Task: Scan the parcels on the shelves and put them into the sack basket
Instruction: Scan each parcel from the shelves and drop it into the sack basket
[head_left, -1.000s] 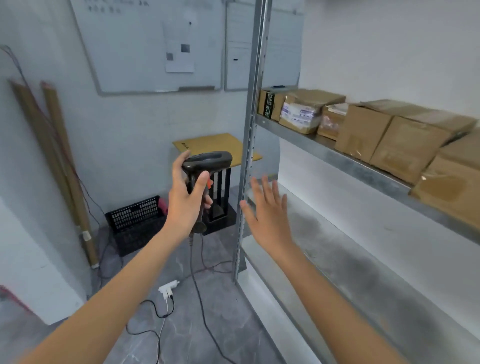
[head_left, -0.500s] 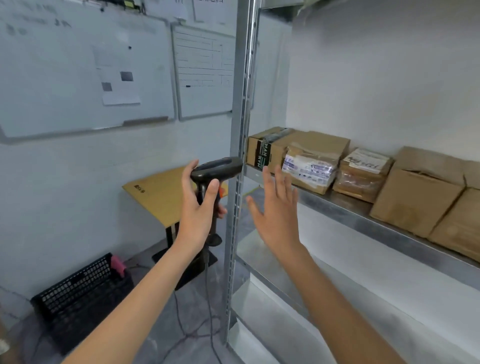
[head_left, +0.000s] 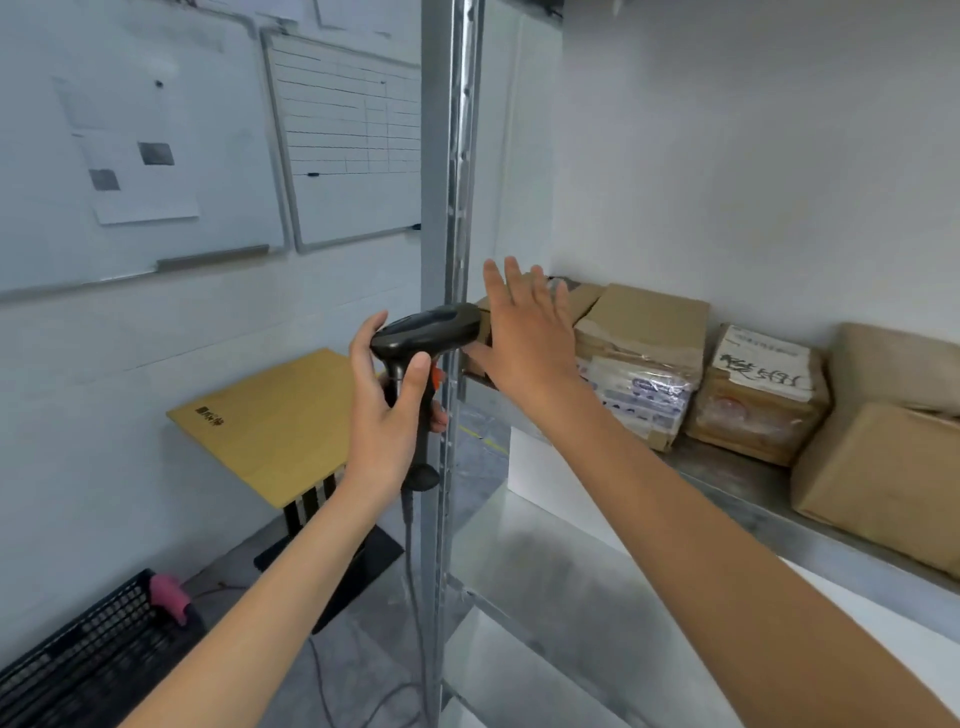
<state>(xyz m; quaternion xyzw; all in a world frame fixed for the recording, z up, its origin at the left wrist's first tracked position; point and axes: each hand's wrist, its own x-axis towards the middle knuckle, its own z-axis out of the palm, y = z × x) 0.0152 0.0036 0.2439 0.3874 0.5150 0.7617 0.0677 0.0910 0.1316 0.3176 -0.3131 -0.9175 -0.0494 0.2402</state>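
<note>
Bright, even light; soft focus, wide-angle bending at edges.

Nothing reads clearly: black handwriting on the parcel's white label (head_left: 763, 358) and dark marks on the wooden tabletop (head_left: 270, 415) stay illegible.

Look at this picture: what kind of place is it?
Probably a parcel storeroom: cardboard parcels on a metal shelf, a barcode scanner in the left hand, and whiteboards on the wall.

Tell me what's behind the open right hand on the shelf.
The right hand covers the leftmost cardboard parcel at the shelf end; only its top corner and edge show. Its label is hidden.
</note>
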